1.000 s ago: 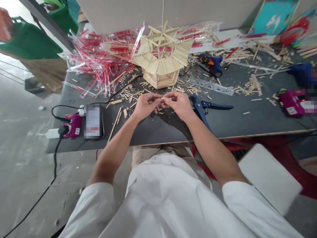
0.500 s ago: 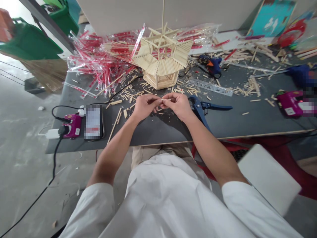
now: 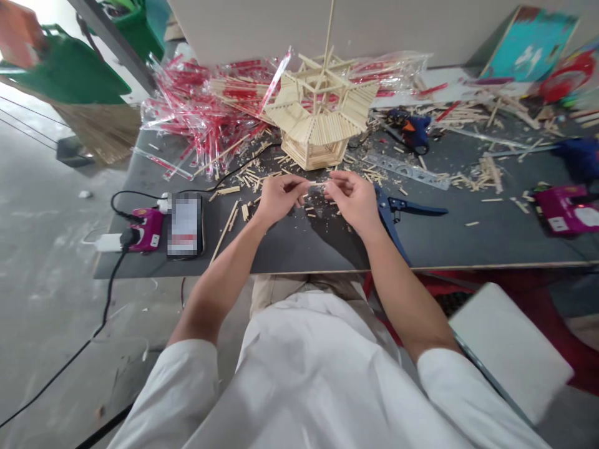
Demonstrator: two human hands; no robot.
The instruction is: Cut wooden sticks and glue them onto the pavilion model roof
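My left hand (image 3: 279,198) and my right hand (image 3: 354,201) are raised just above the dark table (image 3: 468,243), both pinching the ends of a short pale wooden stick (image 3: 317,184) held level between them. Behind the hands stands a hexagonal pavilion model (image 3: 321,121) built of the same sticks, with a long stick rising from its top. Cut stick pieces (image 3: 243,181) lie scattered around the hands.
Blue cutting pliers (image 3: 402,209) lie right of my right hand. A metal ruler (image 3: 407,171), a blue glue gun (image 3: 414,130), red-and-clear wrappers (image 3: 206,121), a phone (image 3: 185,224), a magenta charger (image 3: 145,229) and a magenta box (image 3: 564,209) are on the table. A white stool (image 3: 510,349) stands at lower right.
The view has shifted slightly, so the table contents sit a little further right in the frame. My hands have drawn a little apart along the stick, still pinching it.
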